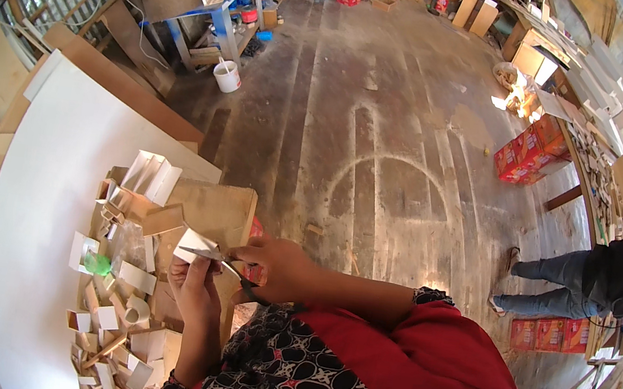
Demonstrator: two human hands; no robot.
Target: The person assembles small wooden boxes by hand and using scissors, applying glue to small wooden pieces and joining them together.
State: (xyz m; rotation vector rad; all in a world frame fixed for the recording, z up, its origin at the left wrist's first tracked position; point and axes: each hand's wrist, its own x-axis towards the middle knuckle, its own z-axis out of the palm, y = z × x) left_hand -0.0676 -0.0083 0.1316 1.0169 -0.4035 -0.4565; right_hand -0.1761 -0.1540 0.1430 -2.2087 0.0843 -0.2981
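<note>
My left hand (196, 287) pinches a small white piece (194, 239), which looks like folded card or thin board, above the edge of a brown wooden surface. In my right hand (276, 267) is a pair of scissors (201, 251) with dark handles, its grey blades lying across the white piece. Whether the blades are cutting into it I cannot tell. My right fingers are wrapped round the handles and partly hide them. Close by on the left lies a heap of small white-and-brown pieces (136, 277).
A large white panel (43, 236) stretches along the left. A green bottle-like object (97, 264) and a pale roll (137, 310) lie among the pieces. Another person (603, 271) stands at the right by a cluttered bench. A white bucket (227, 76) stands on the wooden floor.
</note>
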